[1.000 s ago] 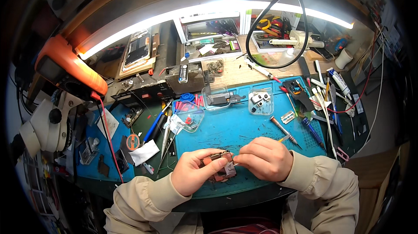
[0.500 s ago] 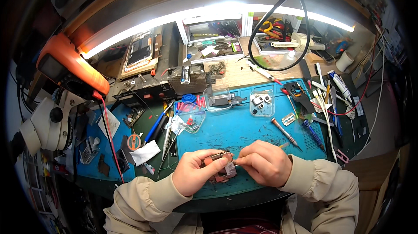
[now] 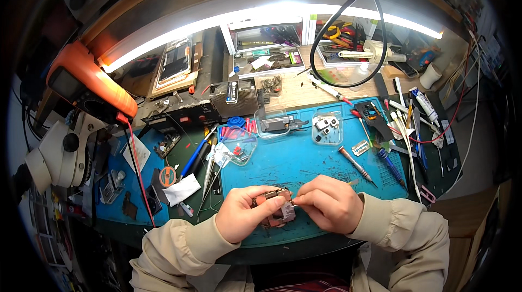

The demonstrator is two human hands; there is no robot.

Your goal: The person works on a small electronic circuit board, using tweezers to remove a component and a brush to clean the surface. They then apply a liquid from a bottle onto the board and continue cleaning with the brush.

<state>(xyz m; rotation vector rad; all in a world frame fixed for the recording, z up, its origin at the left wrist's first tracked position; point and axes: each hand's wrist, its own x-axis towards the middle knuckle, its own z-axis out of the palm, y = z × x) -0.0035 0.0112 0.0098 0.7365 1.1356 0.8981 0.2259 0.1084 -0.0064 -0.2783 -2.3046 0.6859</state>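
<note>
My left hand (image 3: 242, 214) is closed around a small reddish-brown electronic part (image 3: 286, 213), held above the front of the blue mat. The part has dark edges and a silvery-grey patch, and my left thumb lies across its top. At its right edge, my right hand (image 3: 333, 206) has its thumb and forefinger pinched together. A tiny light tip shows at those fingertips, but its kind is too small to make out. The remaining right fingers are curled in.
Beyond my hands, the blue mat (image 3: 293, 167) bears dark debris, a screwdriver (image 3: 355, 164), a razor blade (image 3: 360, 148) and clear trays of small parts (image 3: 327, 129). An orange multimeter (image 3: 95, 82) and white microscope (image 3: 54, 150) stand at left. Tweezers and cables lie at right.
</note>
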